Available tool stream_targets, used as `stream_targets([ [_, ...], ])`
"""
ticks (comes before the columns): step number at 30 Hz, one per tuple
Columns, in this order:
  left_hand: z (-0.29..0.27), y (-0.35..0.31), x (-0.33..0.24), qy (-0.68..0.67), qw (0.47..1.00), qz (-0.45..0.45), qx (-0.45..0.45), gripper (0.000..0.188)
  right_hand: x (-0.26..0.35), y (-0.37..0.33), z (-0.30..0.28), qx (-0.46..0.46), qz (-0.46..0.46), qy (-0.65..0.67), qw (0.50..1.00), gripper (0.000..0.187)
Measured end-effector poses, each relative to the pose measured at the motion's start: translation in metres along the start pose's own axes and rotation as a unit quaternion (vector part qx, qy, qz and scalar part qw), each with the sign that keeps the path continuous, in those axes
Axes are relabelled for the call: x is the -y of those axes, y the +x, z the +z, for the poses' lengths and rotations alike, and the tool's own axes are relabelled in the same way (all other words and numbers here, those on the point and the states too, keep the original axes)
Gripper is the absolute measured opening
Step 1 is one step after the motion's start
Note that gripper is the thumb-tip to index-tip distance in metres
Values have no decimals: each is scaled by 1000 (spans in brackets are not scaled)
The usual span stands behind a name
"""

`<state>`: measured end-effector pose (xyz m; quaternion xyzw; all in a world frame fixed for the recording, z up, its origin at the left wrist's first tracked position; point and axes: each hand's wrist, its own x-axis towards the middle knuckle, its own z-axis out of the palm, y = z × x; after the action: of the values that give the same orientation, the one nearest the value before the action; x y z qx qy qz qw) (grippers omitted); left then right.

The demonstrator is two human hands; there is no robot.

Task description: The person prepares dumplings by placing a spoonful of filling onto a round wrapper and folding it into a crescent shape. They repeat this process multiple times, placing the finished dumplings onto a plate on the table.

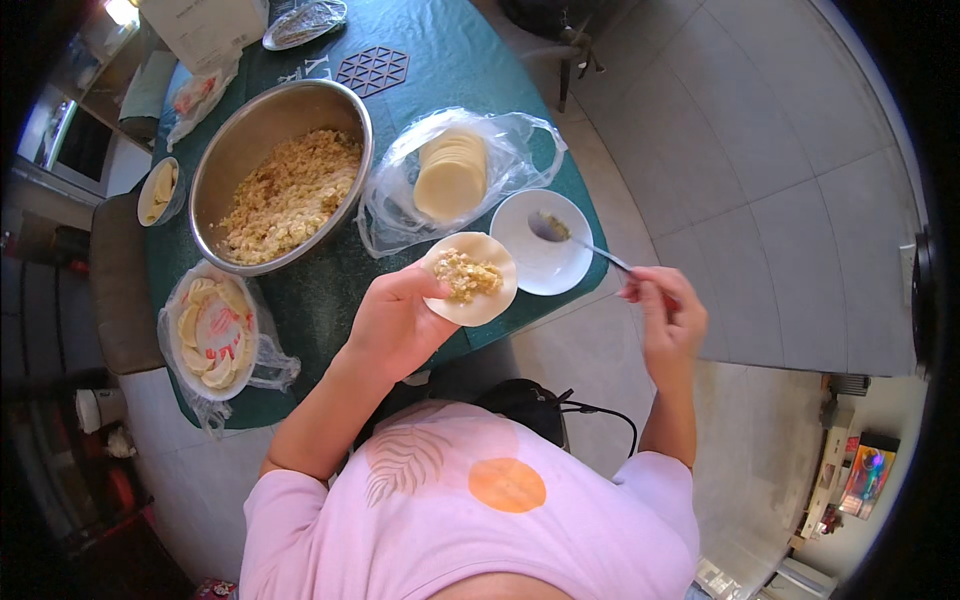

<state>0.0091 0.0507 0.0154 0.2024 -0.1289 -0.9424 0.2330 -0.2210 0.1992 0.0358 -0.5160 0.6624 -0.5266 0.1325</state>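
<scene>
My left hand point(405, 310) holds a round dumpling wrapper point(488, 312) by its edge, with the thumb on top. A mound of pale, crumbly filling point(466, 276) lies in the wrapper's middle. In my right hand point(668, 310) is the handle of a metal spoon point(606, 254). The spoon's bowl is over a white bowl point(545, 279) at the table's right edge, with some filling on it. Just beyond my left hand, a stack of round wrappers point(450, 182) sits on an open clear plastic bag point(397, 218). To the left stands a large metal basin point(206, 207) of the same filling.
Folded dumplings point(215, 371) lie around a plate point(172, 330) covered by a plastic bag at the near left. Behind it is a small bowl point(178, 195) with pale pieces. A dark trivet point(373, 71), a covered dish point(304, 24) and a white box point(205, 30) occupy the green table's far end.
</scene>
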Motion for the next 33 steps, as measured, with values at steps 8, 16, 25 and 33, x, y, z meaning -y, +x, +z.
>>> stream_targets([
  [8,14,15,20,5,997,-52,65,64,14,-2,-13,-2,2,246,969,15],
  [16,20,16,23,24,997,-1,67,66,16,-9,-12,-42,-15,197,979,15],
  [25,20,20,23,8,999,35,41,66,16,-14,-17,-69,-16,190,979,15],
  [33,17,22,23,3,999,33,36,65,10,-12,-19,-90,-11,162,983,14],
])
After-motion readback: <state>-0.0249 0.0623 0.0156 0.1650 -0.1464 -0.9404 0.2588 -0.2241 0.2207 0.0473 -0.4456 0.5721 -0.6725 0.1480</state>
